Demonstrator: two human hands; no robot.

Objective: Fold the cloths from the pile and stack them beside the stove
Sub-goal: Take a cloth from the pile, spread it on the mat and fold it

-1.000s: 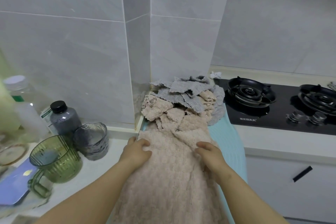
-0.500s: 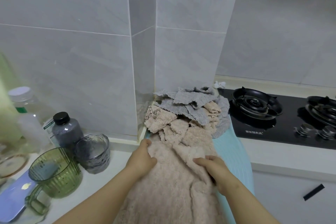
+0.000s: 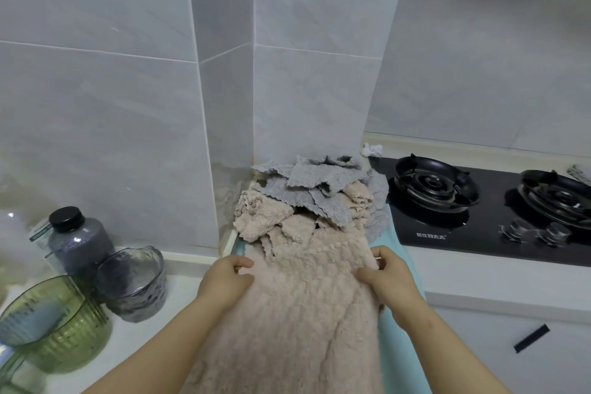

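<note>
1. Stretching along the lower part of the view is the white bench (image 3: pixel 479 278), from the tiled corner on the left to the stove side on the right.
2. On the right sits the black glass stove (image 3: pixel 479 227), with two burners and two knobs showing.
3. Down the middle lies the beige cloth (image 3: pixel 303 313), spread lengthwise. Its far edge reaches the pile and its near end runs out of view at the bottom.
4. A teal mat (image 3: pixel 396 339) peeks out from under that cloth along its right side, between cloth and stove.
5. The pile (image 3: pixel 307 198) of crumpled grey and beige cloths is heaped in the wall corner, just beside the stove's left edge.
6. The left hand (image 3: pixel 224 281) has its grip curled round the beige cloth's far left corner.
7. The right hand (image 3: pixel 387 278) has its grip pinching the far right corner, fingers bent over the edge.
8. Over at lower left stands a green ribbed jug (image 3: pixel 57 329), with a grey glass cup (image 3: pixel 134 285) just beside it and a dark bottle (image 3: pixel 76 240) with a black cap behind.
</note>
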